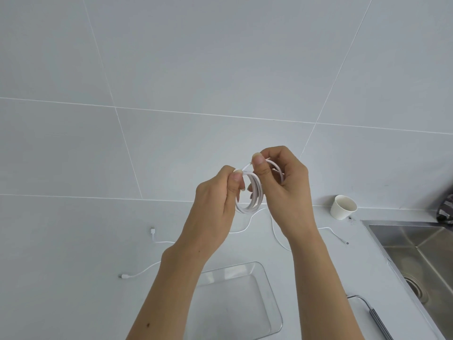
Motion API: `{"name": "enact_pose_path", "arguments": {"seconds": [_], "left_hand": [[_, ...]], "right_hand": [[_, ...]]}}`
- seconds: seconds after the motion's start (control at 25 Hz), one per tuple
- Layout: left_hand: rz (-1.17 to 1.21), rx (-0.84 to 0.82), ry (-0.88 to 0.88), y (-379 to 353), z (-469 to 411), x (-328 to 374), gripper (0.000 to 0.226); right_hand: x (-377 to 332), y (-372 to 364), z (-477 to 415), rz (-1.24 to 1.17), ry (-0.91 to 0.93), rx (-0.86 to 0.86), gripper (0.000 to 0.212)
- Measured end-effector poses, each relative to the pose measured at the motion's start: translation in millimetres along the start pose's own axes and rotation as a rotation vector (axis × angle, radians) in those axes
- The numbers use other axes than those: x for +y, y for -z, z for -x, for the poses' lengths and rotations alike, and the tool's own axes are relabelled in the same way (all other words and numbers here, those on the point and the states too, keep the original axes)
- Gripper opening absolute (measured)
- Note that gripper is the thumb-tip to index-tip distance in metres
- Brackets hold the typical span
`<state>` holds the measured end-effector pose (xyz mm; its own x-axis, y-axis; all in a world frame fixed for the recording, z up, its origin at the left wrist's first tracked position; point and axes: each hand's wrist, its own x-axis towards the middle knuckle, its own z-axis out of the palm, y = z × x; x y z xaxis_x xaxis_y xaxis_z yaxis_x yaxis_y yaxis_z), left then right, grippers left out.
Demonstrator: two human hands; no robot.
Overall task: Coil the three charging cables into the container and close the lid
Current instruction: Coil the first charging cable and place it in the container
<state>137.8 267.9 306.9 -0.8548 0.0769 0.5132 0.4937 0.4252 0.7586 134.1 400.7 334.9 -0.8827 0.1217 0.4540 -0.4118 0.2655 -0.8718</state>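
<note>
I hold the coiled cable (252, 192) up above the open container (267, 285), left hand (218, 195) clamped on its loops and right hand (282, 177) pinching the loose end, so the coil cannot spring open before I lower it in.

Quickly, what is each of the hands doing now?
Left hand: closed, pinching the coiled cable.
Right hand: closed, holding the same coil.

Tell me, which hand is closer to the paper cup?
Right. The right hand is just left of the paper cup in the picture; the left hand is farther left, beyond the coiled cable.
</note>
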Motion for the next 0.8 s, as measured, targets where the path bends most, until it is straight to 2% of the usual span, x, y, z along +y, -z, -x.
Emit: {"name": "enact_pose_path", "arguments": {"seconds": [0.24,0.44,0.8], "left_hand": [[0.041,0.042,0.042,5,1,-1,0.033],[0.056,0.032,0.062,12,-1,-6,0.039],[0.129,-0.050,0.056,7,-3,6,0.039]], "right_hand": [[4,13,0,-0.033,-0.031,-0.179,0.016],[7,29,-1,0.214,-0.023,-0.253,0.023],[7,31,-6,0.047,-0.082,-0.091,0.019]]}}
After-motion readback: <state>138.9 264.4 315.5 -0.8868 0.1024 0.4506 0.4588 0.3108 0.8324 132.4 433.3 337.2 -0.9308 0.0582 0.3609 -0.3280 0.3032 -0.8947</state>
